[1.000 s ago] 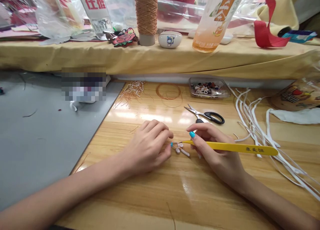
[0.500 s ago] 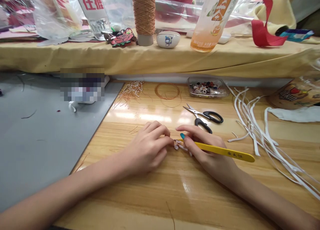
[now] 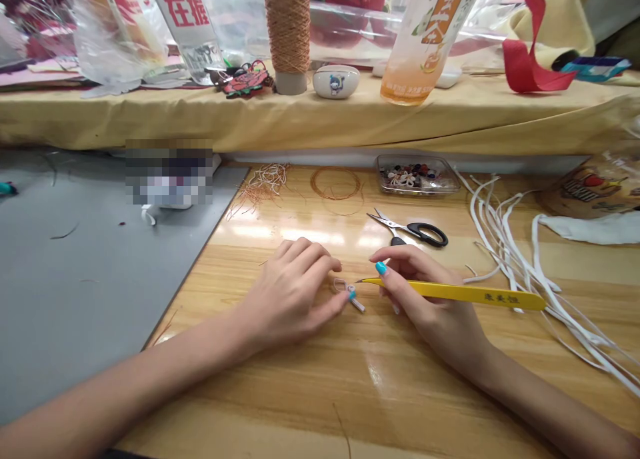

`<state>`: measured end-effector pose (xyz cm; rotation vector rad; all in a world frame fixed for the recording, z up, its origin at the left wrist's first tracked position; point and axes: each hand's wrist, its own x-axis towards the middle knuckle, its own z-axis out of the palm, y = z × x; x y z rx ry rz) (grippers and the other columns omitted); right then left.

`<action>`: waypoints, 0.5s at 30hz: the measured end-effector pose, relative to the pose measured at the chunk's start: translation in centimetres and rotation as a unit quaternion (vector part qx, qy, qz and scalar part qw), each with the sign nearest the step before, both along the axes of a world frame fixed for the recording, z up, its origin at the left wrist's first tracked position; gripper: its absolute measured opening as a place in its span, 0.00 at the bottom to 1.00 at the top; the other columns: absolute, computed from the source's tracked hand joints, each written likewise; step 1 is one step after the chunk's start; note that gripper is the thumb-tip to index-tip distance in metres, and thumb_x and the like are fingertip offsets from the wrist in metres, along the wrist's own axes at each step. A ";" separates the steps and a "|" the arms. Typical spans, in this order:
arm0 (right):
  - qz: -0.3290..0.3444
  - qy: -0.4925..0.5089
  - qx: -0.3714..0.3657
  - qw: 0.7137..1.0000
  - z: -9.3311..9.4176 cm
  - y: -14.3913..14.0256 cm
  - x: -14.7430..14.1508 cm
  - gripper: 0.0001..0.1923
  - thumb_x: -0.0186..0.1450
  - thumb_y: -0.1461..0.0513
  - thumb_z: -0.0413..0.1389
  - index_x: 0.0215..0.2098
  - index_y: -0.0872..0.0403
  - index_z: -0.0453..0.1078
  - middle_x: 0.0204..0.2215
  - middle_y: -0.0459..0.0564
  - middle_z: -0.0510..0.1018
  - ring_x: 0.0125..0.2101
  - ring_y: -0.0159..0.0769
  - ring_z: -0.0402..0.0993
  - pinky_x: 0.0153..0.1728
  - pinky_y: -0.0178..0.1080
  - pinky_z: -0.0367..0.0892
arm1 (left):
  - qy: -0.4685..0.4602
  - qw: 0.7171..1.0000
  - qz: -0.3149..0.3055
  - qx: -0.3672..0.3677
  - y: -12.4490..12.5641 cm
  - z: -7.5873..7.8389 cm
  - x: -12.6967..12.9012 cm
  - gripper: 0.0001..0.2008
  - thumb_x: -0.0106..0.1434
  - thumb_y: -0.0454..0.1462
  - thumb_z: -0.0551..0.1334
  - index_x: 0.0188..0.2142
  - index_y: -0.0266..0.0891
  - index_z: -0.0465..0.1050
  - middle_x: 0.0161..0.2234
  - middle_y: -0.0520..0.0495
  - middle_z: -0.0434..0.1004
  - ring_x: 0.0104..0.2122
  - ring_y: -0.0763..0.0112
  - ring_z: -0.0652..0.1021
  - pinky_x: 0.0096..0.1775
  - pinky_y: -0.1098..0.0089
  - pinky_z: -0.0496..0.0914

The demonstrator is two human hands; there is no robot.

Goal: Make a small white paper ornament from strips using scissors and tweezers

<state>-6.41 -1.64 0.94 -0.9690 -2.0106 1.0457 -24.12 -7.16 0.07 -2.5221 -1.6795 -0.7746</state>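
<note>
A small looped piece of white cord [image 3: 358, 305] lies on the wooden tabletop between my hands. The thumb of my left hand [image 3: 300, 291] touches it; the index finger is apart from the thumb, above the loop. My right hand [image 3: 417, 292] is closed around yellow tweezers [image 3: 465, 292], their thin tip pointing left, close beside the cord's loop. Whether the tip touches the cord I cannot tell. Just behind my right hand lie scissors with black handles [image 3: 427, 234], one handle partly hidden by the fingers.
White cords [image 3: 505, 239] spread along the right side. Behind are a clear box of beads [image 3: 417, 174], a coil of copper-coloured thread [image 3: 336, 183] and thread scraps [image 3: 267, 179]. A cloth-covered shelf [image 3: 300, 122] carries a thread cone [image 3: 287, 32] and a bottle [image 3: 425, 46].
My left thumb and index finger have parted, baring more of the cord loop. My right hand has drawn the tweezers rightward, and their tip now shows. It covers more of the scissors.
</note>
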 end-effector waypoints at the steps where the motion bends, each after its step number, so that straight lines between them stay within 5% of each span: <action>1: 0.001 -0.002 0.001 1.000 0.0 0.0 0.0 0.06 0.60 0.61 0.49 0.34 0.54 0.64 0.18 0.41 0.65 0.16 0.25 0.61 0.16 0.30 0.57 | 0.021 1.000 -0.004 0.006 -0.1 -0.1 0.2 0.15 0.58 0.45 0.53 0.35 0.34 0.67 0.33 0.44 0.70 0.35 0.65 0.67 0.37 0.63 0.62; 4: -0.006 0.010 -0.004 1.000 -0.1 -0.1 -0.1 0.07 0.59 0.60 0.50 0.35 0.54 0.62 0.18 0.42 0.67 0.17 0.26 0.62 0.17 0.30 0.58 | 0.065 0.998 0.003 0.007 -0.4 -0.3 0.6 0.20 0.55 0.50 0.53 0.36 0.34 0.67 0.33 0.43 0.69 0.35 0.62 0.67 0.36 0.62 0.62; 10: -0.042 0.009 0.002 0.999 -0.4 -0.1 -0.2 0.08 0.58 0.59 0.52 0.28 0.53 0.57 0.20 0.41 0.65 0.16 0.25 0.61 0.16 0.29 0.58 | 0.034 0.999 0.004 -0.032 -0.5 0.0 0.7 0.13 0.58 0.37 0.52 0.42 0.35 0.64 0.37 0.43 0.68 0.38 0.64 0.66 0.40 0.63 0.63; 15: -0.056 -0.013 0.031 0.998 -0.5 -0.3 -0.1 0.09 0.58 0.59 0.51 0.26 0.52 0.54 0.19 0.41 0.63 0.17 0.25 0.60 0.17 0.30 0.56 | 0.047 0.999 0.010 -0.021 -0.5 0.0 0.6 0.17 0.58 0.43 0.53 0.44 0.38 0.65 0.41 0.41 0.66 0.40 0.61 0.65 0.40 0.59 0.63</action>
